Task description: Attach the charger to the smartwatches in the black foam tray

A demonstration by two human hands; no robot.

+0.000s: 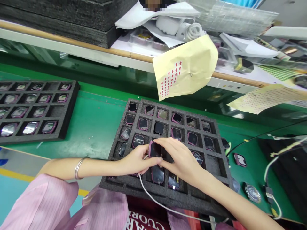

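Observation:
Both hands meet over a black foam tray (168, 199) whose pockets hold several square watch cases with dark screens. My left hand (136, 161) is closed on a purple-rimmed smartwatch case (155, 149), its thumb along the lower edge. On the same case, my right hand (176, 156) grips the right side, fingers over the top corner and thumb below. A white cable (150, 199) runs from under my left hand down across the tray's front edge; its end is hidden behind the fingers.
Another foam tray (69, 119) with watch cases lies at the left on the green table (93, 119). Right of my tray are a loose purple watch case (240, 159), a round clear item (251, 192) and a cable connector (269, 195). A yellow paper sheet (187, 68) hangs from the shelf edge.

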